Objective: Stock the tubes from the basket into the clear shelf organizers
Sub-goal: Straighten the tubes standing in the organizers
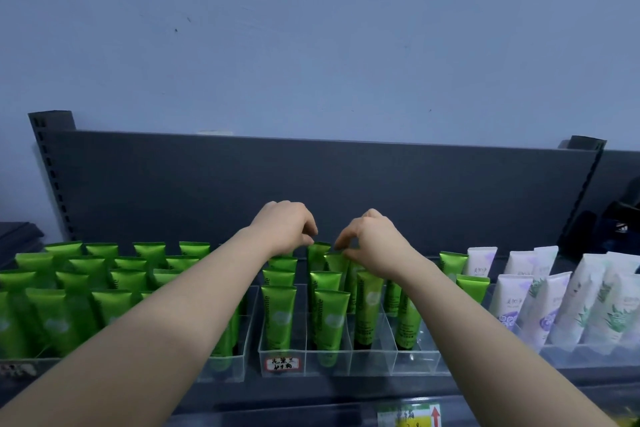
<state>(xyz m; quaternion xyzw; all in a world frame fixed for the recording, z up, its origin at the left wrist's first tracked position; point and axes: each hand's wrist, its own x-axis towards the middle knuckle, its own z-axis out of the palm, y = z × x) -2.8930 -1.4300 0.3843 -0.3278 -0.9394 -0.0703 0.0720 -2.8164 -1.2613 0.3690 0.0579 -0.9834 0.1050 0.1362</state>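
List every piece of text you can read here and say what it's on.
"Chamomile": printed lengthwise on the green tubes.
Chinese handwriting, too blurred to read: the sticker on the clear organizer.
Small print, unreadable: the white tubes.
Red arrow, with writing too blurred to read: the shelf-edge tag.

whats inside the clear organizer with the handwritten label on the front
Green tubes stand upright in the lanes of the clear organizer. The left hand and right hand cover the back rows, so the count there cannot be seen.

Left hand and right hand are bare.
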